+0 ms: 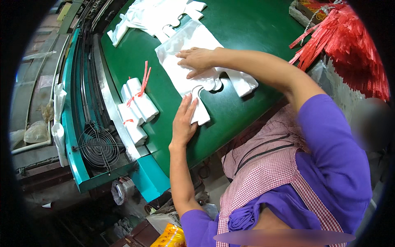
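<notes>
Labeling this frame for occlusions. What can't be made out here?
- Head view: bag stack middle lies under the right hand.
- Handle: part lies under the left hand fingers.
- Red ties: cut off by the fisheye rim.
- Floor clutter: too dark.

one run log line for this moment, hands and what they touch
left hand: flat on handle end of white plastic bag stack | right hand: pressing stack middle | green table | tied bag rolls left of stack
</notes>
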`<action>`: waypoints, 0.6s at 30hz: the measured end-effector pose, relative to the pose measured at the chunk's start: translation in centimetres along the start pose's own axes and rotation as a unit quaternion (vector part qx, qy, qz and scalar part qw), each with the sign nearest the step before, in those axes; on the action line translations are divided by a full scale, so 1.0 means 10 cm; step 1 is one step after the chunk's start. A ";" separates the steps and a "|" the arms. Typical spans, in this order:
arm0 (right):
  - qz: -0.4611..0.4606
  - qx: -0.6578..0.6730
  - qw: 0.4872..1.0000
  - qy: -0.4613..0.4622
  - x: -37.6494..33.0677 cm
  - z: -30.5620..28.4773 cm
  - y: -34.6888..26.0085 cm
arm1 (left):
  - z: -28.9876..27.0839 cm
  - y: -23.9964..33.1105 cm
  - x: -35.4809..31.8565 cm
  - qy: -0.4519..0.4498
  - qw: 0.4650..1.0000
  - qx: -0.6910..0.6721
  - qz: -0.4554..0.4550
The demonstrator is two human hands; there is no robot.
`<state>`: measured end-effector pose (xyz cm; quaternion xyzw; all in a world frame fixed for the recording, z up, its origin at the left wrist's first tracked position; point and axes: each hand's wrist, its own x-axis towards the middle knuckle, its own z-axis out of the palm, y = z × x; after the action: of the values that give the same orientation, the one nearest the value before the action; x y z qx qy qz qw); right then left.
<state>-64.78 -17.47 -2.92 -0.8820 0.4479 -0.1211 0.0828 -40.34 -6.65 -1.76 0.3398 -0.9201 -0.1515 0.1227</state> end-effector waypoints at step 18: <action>-0.041 -0.029 0.999 -0.020 -2.36 -0.03 -0.64 | 0.31 0.46 -1.02 0.071 0.995 0.057 0.027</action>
<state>-73.35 5.37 -4.29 -0.9038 0.4129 -0.0942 0.0613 -36.58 4.02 -4.25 0.3314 -0.9249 -0.0709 0.1722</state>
